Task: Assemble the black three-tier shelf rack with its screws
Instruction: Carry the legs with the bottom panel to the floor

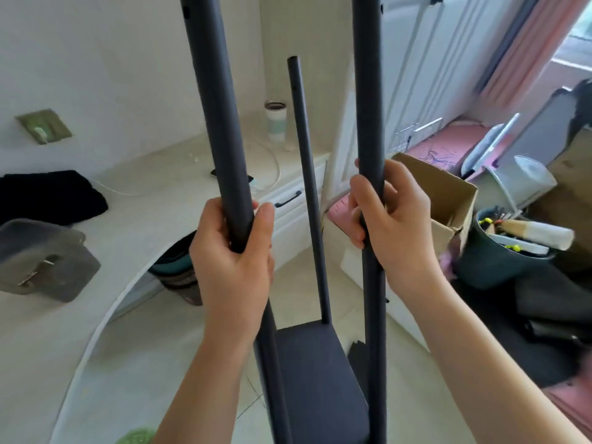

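Black rack (315, 379) stands upright on the tiled floor: matte flat shelf low down, three round poles rising, small screw holes near their tops. Left hand (235, 251) wraps the left pole (217, 123), right hand (392, 219) wraps the right pole (368, 91); thin rear pole (304, 161) free.

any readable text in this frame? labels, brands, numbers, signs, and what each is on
None readable.
cardboard box: no print visible on the sides shown.
cup on the counter: a band, no legible lettering.
bucket contents: coloured wrappers, too blurred to read.
black poles held by the left hand and right hand: plain, only screw holes.
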The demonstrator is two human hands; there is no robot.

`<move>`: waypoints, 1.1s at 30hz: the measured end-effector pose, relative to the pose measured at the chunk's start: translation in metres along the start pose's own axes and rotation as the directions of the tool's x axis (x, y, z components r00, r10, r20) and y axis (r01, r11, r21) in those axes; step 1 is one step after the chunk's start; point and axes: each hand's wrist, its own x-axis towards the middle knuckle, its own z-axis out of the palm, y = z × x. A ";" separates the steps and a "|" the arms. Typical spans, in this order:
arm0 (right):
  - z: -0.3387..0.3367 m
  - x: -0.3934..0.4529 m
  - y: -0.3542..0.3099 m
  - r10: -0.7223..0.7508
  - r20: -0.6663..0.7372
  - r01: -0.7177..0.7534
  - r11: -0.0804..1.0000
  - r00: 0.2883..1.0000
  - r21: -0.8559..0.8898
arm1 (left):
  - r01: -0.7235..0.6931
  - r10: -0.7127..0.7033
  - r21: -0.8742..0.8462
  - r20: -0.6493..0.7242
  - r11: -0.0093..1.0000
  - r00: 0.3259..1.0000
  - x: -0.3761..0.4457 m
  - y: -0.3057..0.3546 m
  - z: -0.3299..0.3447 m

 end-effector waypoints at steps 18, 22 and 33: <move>-0.258 -0.058 0.110 0.392 -0.213 -0.445 0.820 0.895 -0.361 | 0.265 -0.316 0.183 0.676 0.947 0.666 -0.098 -0.130 0.193; -0.290 -0.095 0.139 0.508 -0.345 -0.610 0.716 0.789 -0.340 | 0.279 -0.420 0.327 0.811 0.903 0.407 -0.121 -0.167 0.215; -0.329 -0.189 0.189 0.608 -0.637 -0.850 0.505 0.475 -0.151 | 0.078 -0.588 0.585 0.809 0.807 0.020 -0.197 -0.251 0.260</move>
